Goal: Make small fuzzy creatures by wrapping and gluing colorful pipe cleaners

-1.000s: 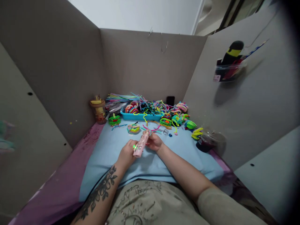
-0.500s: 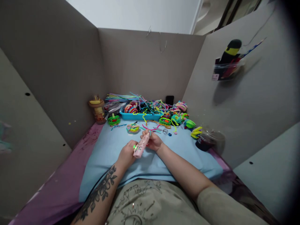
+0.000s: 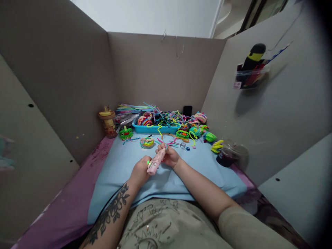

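My left hand (image 3: 140,171) is closed around a pink glue gun (image 3: 155,162) with a small green light on it, its nozzle pointing up and away toward my right hand (image 3: 169,156). My right hand is curled shut on a small piece I cannot make out, held right at the gun's tip. Both hands hover over a light blue mat (image 3: 121,166). Just beyond them lie a round multicoloured pipe-cleaner piece (image 3: 147,141) and several loose pink and blue pipe-cleaner bits (image 3: 171,143).
A blue tray (image 3: 155,128) heaped with pipe cleaners stands at the back, with green fuzzy figures (image 3: 126,132) beside it. A jar (image 3: 108,121) stands back left, a dark lidded cup (image 3: 229,155) at the right. Grey partition walls enclose the desk; a clear holder (image 3: 250,74) hangs on the right wall.
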### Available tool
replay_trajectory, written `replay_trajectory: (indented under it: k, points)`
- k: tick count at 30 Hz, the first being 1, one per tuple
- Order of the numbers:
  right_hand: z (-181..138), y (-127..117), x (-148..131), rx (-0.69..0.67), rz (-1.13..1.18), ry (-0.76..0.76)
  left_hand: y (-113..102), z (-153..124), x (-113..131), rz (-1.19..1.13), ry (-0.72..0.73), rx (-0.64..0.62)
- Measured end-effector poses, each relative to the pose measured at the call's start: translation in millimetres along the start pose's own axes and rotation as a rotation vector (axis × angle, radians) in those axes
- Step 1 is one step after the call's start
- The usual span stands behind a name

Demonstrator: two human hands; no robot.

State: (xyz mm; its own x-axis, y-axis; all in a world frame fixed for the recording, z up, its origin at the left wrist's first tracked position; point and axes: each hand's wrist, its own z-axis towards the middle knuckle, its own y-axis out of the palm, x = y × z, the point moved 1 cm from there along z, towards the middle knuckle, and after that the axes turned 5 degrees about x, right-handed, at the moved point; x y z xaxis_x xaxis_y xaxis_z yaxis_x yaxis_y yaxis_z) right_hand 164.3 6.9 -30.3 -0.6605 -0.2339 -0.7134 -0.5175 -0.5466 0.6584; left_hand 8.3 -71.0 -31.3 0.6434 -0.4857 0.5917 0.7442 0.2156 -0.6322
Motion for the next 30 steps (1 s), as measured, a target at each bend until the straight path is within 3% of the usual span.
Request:
replay_trajectory:
  k: [10, 19, 22, 25, 30]
  points:
    - [0.6, -5.0, -1.0, 0.084, -0.054, -0.01, 3.0, 0.2, -4.8, 0.019, 0.079, -0.027]
    - [-0.3, 0.2, -4.9, 0.067, -0.031, -0.026, 0.7, -1.1, 1.7, 0.005, 0.14, -0.099]
    - [0.3, -1.3, -7.9, 0.082, -0.043, -0.024, -3.1, -0.7, -1.8, -0.022, 0.137, -0.062]
    - [3.0, -8.8, -12.1, 0.166, -0.069, -0.037, -21.8, 4.0, -15.6, 0.047, -0.002, 0.051]
    - [10.1, -24.5, -13.5, 0.482, -0.367, -0.051, -75.9, 14.2, -54.7, 0.475, -0.352, 0.217]
